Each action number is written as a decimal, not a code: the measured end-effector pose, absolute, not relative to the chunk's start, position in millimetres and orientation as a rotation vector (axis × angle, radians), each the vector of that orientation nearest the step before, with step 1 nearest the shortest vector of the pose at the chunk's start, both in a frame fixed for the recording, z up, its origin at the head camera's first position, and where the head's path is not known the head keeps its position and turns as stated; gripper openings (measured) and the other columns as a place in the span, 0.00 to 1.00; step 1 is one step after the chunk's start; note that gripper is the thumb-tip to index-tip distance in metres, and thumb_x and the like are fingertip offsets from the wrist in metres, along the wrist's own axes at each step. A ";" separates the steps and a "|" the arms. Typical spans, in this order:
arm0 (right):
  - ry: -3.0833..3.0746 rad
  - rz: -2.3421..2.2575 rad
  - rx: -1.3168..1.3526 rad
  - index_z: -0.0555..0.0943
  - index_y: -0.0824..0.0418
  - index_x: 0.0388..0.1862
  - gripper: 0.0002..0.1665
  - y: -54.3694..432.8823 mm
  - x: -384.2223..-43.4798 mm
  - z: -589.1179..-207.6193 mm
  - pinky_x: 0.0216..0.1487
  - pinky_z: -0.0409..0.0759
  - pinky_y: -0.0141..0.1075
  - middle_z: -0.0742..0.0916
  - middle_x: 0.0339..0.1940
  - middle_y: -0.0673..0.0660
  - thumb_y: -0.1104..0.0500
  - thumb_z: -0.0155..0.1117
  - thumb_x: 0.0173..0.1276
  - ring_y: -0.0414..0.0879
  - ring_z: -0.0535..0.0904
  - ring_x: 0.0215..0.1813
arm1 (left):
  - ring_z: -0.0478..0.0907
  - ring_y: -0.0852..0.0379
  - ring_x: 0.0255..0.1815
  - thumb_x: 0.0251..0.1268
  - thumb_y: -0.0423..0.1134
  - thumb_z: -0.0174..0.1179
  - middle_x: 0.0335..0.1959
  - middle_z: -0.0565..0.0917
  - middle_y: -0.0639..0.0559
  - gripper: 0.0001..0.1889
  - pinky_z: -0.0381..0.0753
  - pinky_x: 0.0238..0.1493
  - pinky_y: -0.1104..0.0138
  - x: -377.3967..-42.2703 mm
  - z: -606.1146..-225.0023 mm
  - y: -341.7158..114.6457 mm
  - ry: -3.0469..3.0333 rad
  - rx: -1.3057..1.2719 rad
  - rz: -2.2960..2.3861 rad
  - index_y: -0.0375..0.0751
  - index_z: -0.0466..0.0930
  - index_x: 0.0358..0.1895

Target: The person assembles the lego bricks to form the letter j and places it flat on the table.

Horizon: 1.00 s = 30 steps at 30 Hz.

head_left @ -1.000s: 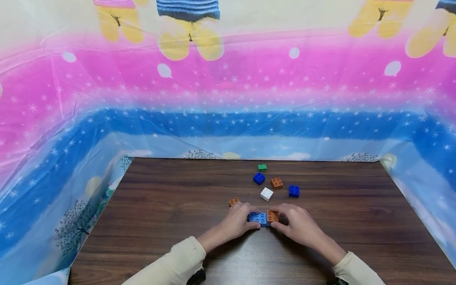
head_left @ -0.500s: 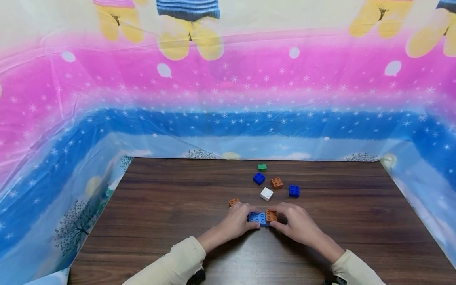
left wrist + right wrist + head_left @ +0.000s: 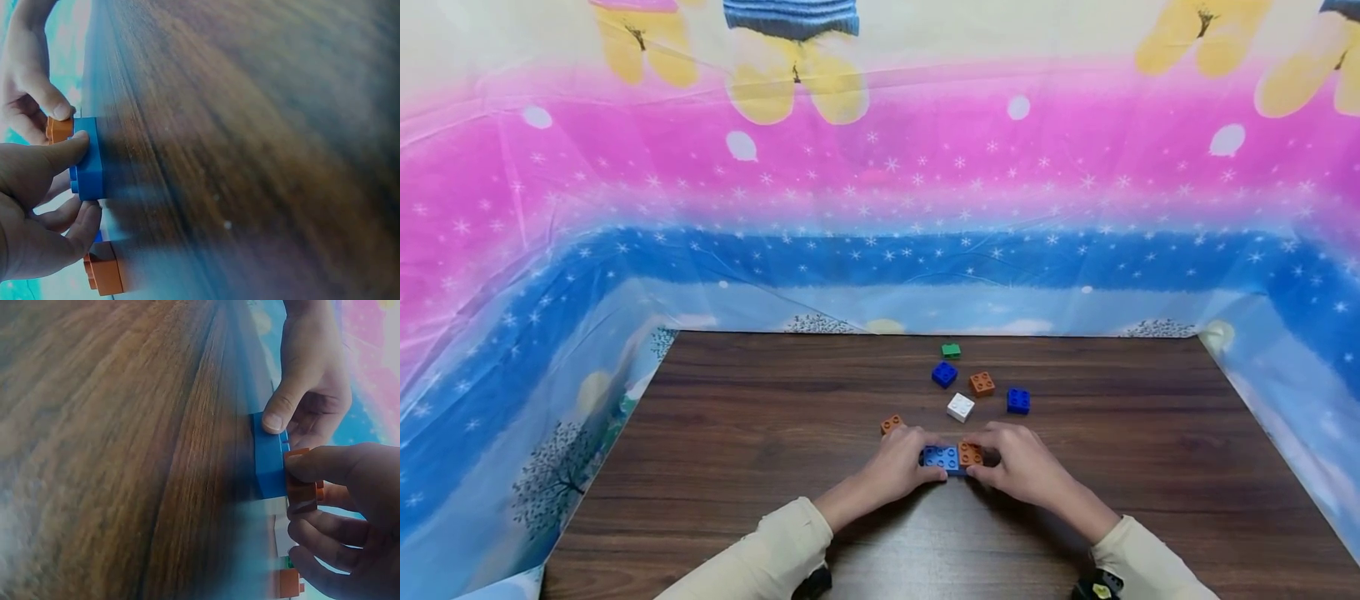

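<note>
Near the middle of the table, my left hand (image 3: 891, 467) pinches a long blue toy building brick (image 3: 940, 458) between thumb and fingers. On the right end of that brick sits a smaller orange brick (image 3: 970, 453), which my right hand (image 3: 1030, 467) grips by its sides. The left wrist view has the blue brick (image 3: 91, 169) low against the wood, with the orange brick (image 3: 60, 130) at its far end. Seen from the right wrist, the orange brick (image 3: 303, 492) is right up against the blue one's studded top, and my left thumb lies on the blue brick's side (image 3: 269, 456).
Beyond the hands lie a white brick (image 3: 960, 407), another orange one (image 3: 981, 383), two dark blue ones (image 3: 944, 374) and a green one (image 3: 951, 351). One more orange brick (image 3: 891, 424) is just behind my left hand. A printed cloth (image 3: 880, 258) surrounds the wooden table (image 3: 760, 408).
My right hand has shifted slightly left with the orange brick, bringing it further over the blue brick's right end. My left hand keeps its grip, and the loose bricks stay put.
</note>
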State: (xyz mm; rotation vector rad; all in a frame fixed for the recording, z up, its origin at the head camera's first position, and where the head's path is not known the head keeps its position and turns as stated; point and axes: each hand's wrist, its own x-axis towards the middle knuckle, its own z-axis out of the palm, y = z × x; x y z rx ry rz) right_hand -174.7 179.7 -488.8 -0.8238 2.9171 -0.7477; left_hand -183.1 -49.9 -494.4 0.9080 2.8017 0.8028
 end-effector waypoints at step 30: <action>2.786 -0.926 -0.786 0.85 0.50 0.58 0.29 177.9 -186.3 -503.0 0.43 0.79 0.36 0.88 0.52 0.47 0.45 0.80 0.59 0.38 0.82 0.47 | 0.82 0.59 0.48 0.61 0.46 0.74 0.49 0.88 0.52 0.21 0.75 0.56 0.59 -187.2 -493.0 -51.4 2.760 0.900 0.815 0.45 0.87 0.57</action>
